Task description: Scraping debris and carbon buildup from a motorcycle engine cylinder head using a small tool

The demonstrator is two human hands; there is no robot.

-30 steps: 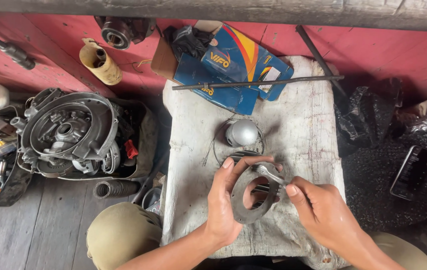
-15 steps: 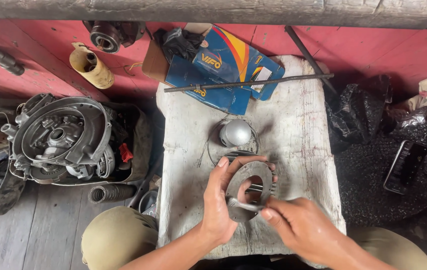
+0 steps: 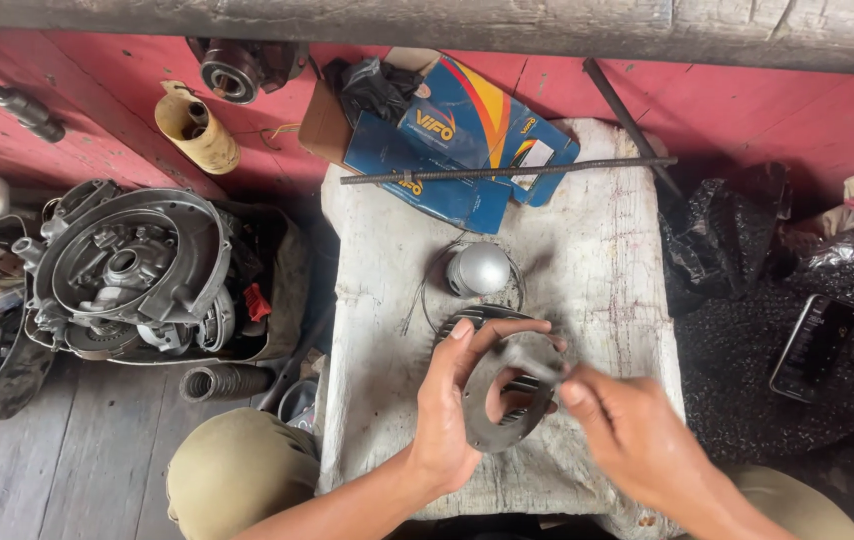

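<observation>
My left hand holds a flat dark grey ring-shaped gasket tilted up over a finned metal cylinder. The cylinder's fins show through the gasket's hole. My right hand is blurred; its fingertips pinch a small grey metal piece at the gasket's upper right rim. Just beyond the cylinder stands a silver domed piston with thin wire rings lying around it. All of this rests on a white cloth-covered block.
A long metal rod lies across blue cardboard boxes at the block's far end. An engine casing sits on the floor at left, a black rubber boot near it. Black plastic bags lie at right.
My right hand has moved from the gasket's lower left edge up to its right rim. The left hand keeps its hold, and the view has shifted slightly.
</observation>
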